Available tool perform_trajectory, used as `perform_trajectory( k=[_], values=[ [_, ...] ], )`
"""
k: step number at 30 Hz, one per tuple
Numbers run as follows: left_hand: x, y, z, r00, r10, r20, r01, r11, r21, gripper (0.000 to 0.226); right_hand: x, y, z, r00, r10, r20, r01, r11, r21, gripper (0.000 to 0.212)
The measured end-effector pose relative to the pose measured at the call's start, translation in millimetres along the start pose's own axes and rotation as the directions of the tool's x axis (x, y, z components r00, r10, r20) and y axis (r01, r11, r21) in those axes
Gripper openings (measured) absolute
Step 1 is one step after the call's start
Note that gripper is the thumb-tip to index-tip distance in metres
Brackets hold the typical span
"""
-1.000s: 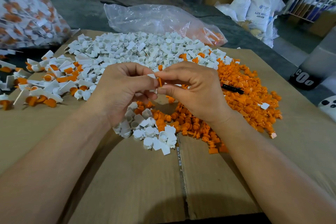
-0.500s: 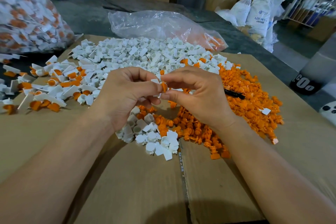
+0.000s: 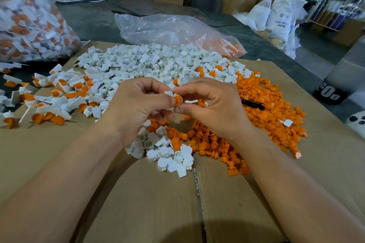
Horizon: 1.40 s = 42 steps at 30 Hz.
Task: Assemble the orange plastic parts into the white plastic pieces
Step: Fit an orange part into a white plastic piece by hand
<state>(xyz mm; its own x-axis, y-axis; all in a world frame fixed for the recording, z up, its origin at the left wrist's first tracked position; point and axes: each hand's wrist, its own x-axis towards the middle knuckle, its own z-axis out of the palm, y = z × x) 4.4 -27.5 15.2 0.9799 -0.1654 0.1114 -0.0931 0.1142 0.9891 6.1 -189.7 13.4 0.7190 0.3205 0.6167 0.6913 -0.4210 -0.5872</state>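
Two hands, both busy, raised above the cardboard sheet (image 3: 142,199): left hand (image 3: 138,108) has its fingers curled, pinching one white piece (image 3: 169,93); right hand (image 3: 214,113) pinches one orange part (image 3: 179,100) between thumb and forefinger, pressed up against that white piece. Loose stock is too many to count: a big white pile (image 3: 158,63) at the back, an orange pile (image 3: 268,110) on the right, a small white cluster (image 3: 171,156) just under the wrists. Finished white-and-orange pieces (image 3: 57,100) lie scattered on the left, some off the cardboard onto the dark counter (image 3: 94,19). Two clear bags: the large one (image 3: 25,16) far left is stuffed with finished pieces; the slack one (image 3: 173,29) behind the white pile holds a few orange parts in its right end. One black stick-like item (image 3: 253,104) lies on the orange pile, can't tell what it is.
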Motion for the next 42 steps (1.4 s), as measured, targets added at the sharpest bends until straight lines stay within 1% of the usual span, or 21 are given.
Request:
perform_trajectory(
  k=[7, 11, 14, 21, 24, 26, 29, 31, 38, 42],
  values=[
    [1.0, -0.2, -0.1, 1.0, -0.007, 0.002, 0.007, 1.0, 0.002, 0.018, 0.5, -0.3, 0.8, 1.0, 0.007, -0.006, -0.007, 1.0, 0.0, 0.033],
    [0.8, 0.3, 0.3, 1.0, -0.008, -0.003, 0.008, 1.0, -0.004, 0.017, 0.4, -0.5, 1.6, 0.999, 0.047, -0.004, -0.047, 0.999, 0.022, 0.029],
    [0.3, 0.2, 0.2, 1.0, -0.018, -0.004, 0.018, 1.0, -0.017, 0.017, 0.2, 0.0, 0.8, 0.997, 0.076, -0.004, -0.076, 0.997, 0.008, 0.023],
    [0.6, -0.4, -0.3, 1.0, -0.027, -0.003, 0.026, 0.999, -0.019, 0.017, 0.3, 0.1, -0.9, 0.997, 0.07, 0.008, -0.07, 0.998, -0.002, 0.021],
    [0.3, -0.1, 0.0, 0.999, -0.038, 0.0, 0.038, 0.999, -0.019, 0.015, 0.1, 0.5, -0.4, 0.998, 0.062, 0.007, -0.062, 0.998, -0.01, 0.021],
    [-0.3, 1.0, 0.2, 0.999, -0.047, -0.001, 0.047, 0.999, -0.024, 0.02, -0.2, 0.2, -0.1, 0.999, 0.049, 0.004, -0.049, 0.999, -0.008, 0.023],
    [-0.7, 2.0, -0.3, 0.998, -0.068, -0.008, 0.068, 0.997, -0.043, 0.02, -0.3, -0.4, 0.7, 1.0, -0.012, -0.009, 0.012, 1.0, -0.016, 0.034],
    [-0.6, 2.4, -0.8, 0.996, -0.087, -0.004, 0.087, 0.995, -0.048, 0.015, -0.2, 0.0, 1.6, 0.999, -0.055, 0.002, 0.055, 0.998, -0.028, 0.037],
    [0.4, 1.3, -0.1, 0.993, -0.119, -0.017, 0.119, 0.992, -0.031, 0.018, 0.5, 0.2, 2.8, 0.999, -0.05, -0.006, 0.049, 0.998, -0.032, 0.028],
    [0.4, 1.5, 0.2, 0.993, -0.12, -0.013, 0.12, 0.992, -0.033, 0.018, 0.5, 1.1, 3.4, 0.998, -0.064, -0.01, 0.063, 0.995, -0.073, 0.025]
  ],
)
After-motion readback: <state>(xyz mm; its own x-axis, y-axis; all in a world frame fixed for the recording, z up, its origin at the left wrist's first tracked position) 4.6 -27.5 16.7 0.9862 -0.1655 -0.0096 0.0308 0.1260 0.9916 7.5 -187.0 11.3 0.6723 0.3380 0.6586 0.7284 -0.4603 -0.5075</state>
